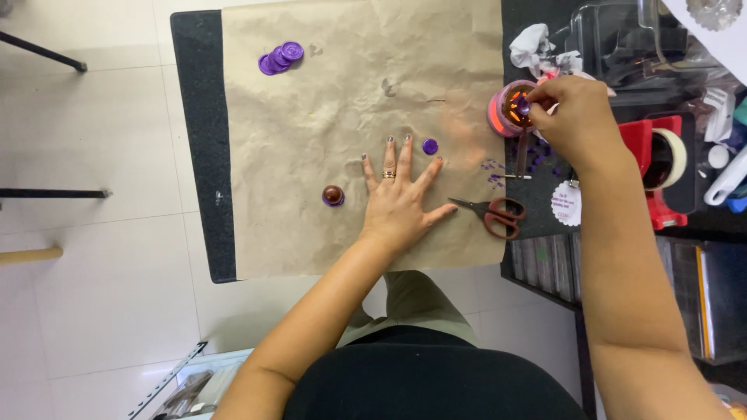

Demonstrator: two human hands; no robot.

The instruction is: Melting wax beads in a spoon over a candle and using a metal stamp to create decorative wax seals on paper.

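Note:
My left hand (398,194) lies flat with fingers spread on the brown paper (342,101), a ring on one finger. A small purple wax disc (429,145) sits just beyond its fingertips. To its left a round brown stamp (333,195) stands on a purple seal. My right hand (572,117) reaches to the right and pinches a small purple piece (524,105) over a pink round burner (506,109) that glows orange inside. A stack of purple wax seals (280,57) lies at the far left of the paper.
Brown-handled scissors (498,215) lie right of my left hand. Purple crumbs (533,159) are scattered below the burner. A red tape dispenser (661,167), a round white tag (566,204), crumpled white tissue (533,43) and clear containers (622,39) crowd the dark table on the right.

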